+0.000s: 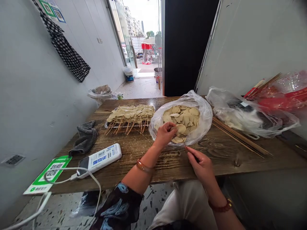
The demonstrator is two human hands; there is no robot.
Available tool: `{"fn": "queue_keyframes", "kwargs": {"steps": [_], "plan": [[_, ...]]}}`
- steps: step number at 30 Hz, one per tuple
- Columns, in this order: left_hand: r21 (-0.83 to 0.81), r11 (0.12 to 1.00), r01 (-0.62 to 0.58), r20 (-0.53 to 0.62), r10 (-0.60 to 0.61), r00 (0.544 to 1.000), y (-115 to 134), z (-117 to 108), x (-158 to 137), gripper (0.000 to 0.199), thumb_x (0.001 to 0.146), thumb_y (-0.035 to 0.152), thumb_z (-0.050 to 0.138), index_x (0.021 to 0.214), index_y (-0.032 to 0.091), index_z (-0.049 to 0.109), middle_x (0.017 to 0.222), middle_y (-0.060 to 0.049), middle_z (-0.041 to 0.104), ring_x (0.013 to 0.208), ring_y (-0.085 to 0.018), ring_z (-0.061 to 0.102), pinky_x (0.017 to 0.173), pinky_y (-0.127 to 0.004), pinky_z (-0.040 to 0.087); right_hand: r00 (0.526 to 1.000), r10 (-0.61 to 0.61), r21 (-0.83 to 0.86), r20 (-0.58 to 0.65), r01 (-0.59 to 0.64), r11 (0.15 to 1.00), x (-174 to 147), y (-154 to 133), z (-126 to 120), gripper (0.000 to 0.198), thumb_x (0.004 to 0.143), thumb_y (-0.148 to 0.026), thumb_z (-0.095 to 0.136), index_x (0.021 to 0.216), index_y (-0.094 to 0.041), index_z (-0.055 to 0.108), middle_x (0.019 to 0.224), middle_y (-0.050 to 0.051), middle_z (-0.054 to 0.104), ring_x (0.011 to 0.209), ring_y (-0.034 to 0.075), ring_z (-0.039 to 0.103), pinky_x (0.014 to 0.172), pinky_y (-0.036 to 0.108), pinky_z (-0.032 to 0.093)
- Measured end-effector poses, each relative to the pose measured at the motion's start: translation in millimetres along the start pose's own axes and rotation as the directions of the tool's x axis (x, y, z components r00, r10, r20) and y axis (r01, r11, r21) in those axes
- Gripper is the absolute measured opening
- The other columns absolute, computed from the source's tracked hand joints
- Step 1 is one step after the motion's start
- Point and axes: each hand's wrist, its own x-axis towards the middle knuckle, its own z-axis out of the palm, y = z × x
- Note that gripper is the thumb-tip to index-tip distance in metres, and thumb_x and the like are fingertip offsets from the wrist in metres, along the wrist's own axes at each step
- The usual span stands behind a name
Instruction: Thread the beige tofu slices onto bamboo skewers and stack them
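My left hand (pixel 165 133) pinches a thin, pale round slice (pixel 180 128) at the near edge of a clear plastic bag (pixel 205 116). Many similar beige slices (pixel 183 113) fill that bag, which lies rolled open. Between the fingers of my right hand (pixel 200 162) is a thin wooden skewer (pixel 184 142), pointing up and away toward the slices. Its tip is near another slice at the bag's front; whether it pierces it I cannot tell. Left of the bag, a metal tray (pixel 106 125) carries stacked skewers of threaded slices (pixel 130 113), their bare stick ends facing me.
Bare skewers (pixel 240 137) lie in a bundle at right, beside a plastic bag (pixel 259 123) and red packaging (pixel 283 95). At left are a grey cloth (pixel 83 137), a white power bank (pixel 103 158) with a cable (pixel 92 175), and a QR-code card (pixel 48 175). A doorway opens beyond the wooden table (pixel 148 166).
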Motion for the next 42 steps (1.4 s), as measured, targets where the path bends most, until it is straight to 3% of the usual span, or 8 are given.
{"fn": "queue_keyframes", "kwargs": {"steps": [4, 10, 18, 21, 25, 30, 35, 42], "plan": [[0.138, 0.988, -0.065, -0.007, 0.067, 0.998, -1, -1, 1, 0.014, 0.069, 0.024, 0.066, 0.079, 0.015, 0.060, 0.059, 0.004, 0.054, 0.054, -0.007, 0.049, 0.053, -0.018, 0.038, 0.999, 0.036, 0.026, 0.009, -0.036, 0.999, 1, 0, 0, 0.029, 0.086, -0.032, 0.057, 0.106, -0.020, 0.073, 0.109, 0.008, 0.073, 0.100, 0.025, 0.068, 0.090, 0.040, 0.052], [0.199, 0.974, -0.107, 0.035, 0.102, 0.994, -5, 1, 2, 0.013, 0.069, 0.025, 0.065, 0.075, 0.015, 0.060, 0.058, 0.004, 0.054, 0.054, -0.007, 0.046, 0.051, -0.018, 0.035, 0.998, 0.070, 0.058, -0.006, -0.069, 0.996, 4, -1, 3, 0.029, 0.084, -0.033, 0.058, 0.104, -0.020, 0.074, 0.106, 0.008, 0.073, 0.096, 0.025, 0.069, 0.088, 0.040, 0.053], [0.140, 0.987, -0.074, 0.120, 0.058, 0.991, -10, 6, 1, 0.018, 0.070, 0.029, 0.069, 0.077, 0.014, 0.060, 0.063, 0.001, 0.059, 0.056, -0.008, 0.052, 0.054, -0.020, 0.040, 0.997, 0.068, 0.078, -0.035, -0.065, 0.995, 8, -3, 4, 0.030, 0.083, -0.032, 0.057, 0.103, -0.020, 0.075, 0.102, 0.008, 0.075, 0.093, 0.025, 0.069, 0.084, 0.038, 0.054], [0.064, 0.998, -0.022, 0.165, 0.011, 0.986, -7, 12, -5, 0.024, 0.068, 0.032, 0.072, 0.076, 0.013, 0.060, 0.063, 0.002, 0.058, 0.055, -0.008, 0.053, 0.054, -0.020, 0.042, 0.995, 0.074, 0.068, -0.066, -0.069, 0.995, 8, -4, 3, 0.030, 0.083, -0.034, 0.056, 0.101, -0.018, 0.075, 0.092, 0.007, 0.076, 0.079, 0.022, 0.069, 0.072, 0.034, 0.055], [-0.130, 0.982, 0.138, 0.211, -0.109, 0.971, -1, 15, -10, 0.038, 0.063, 0.038, 0.078, 0.087, 0.014, 0.060, 0.070, 0.001, 0.061, 0.058, -0.008, 0.056, 0.054, -0.020, 0.045, 0.992, 0.080, 0.075, -0.101, -0.072, 0.995, 5, -5, 2, 0.033, 0.084, -0.040, 0.056, 0.098, -0.017, 0.075, 0.068, 0.004, 0.072, 0.060, 0.017, 0.063, 0.054, 0.026, 0.050], [-0.267, 0.924, 0.273, 0.247, -0.208, 0.946, 1, 12, -11, 0.045, 0.064, 0.044, 0.077, 0.095, 0.013, 0.065, 0.079, -0.002, 0.063, 0.065, -0.009, 0.057, 0.060, -0.022, 0.049, 0.993, 0.085, 0.076, -0.084, -0.078, 0.994, 1, -7, -1, 0.033, 0.084, -0.043, 0.056, 0.093, -0.018, 0.075, 0.063, 0.002, 0.067, 0.055, 0.015, 0.059, 0.048, 0.023, 0.045], [-0.239, 0.917, 0.318, 0.349, -0.225, 0.910, -1, 12, -13, 0.039, 0.061, 0.044, 0.080, 0.078, 0.011, 0.068, 0.074, -0.003, 0.063, 0.065, -0.009, 0.055, 0.061, -0.020, 0.045, 0.997, 0.072, 0.074, -0.035, -0.069, 0.995, 1, -9, -2, 0.031, 0.085, -0.041, 0.056, 0.092, -0.018, 0.074, 0.065, 0.003, 0.068, 0.057, 0.015, 0.060, 0.050, 0.024, 0.046], [-0.219, 0.949, 0.228, 0.191, -0.188, 0.963, -1, 6, -7, 0.038, 0.060, 0.046, 0.079, 0.070, 0.012, 0.065, 0.062, 0.001, 0.056, 0.053, -0.005, 0.046, 0.051, -0.017, 0.038, 0.999, 0.042, 0.030, 0.011, -0.042, 0.999, 2, -10, -1, 0.026, 0.084, -0.038, 0.058, 0.095, -0.020, 0.074, 0.093, 0.007, 0.075, 0.083, 0.022, 0.068, 0.075, 0.033, 0.053]]}}
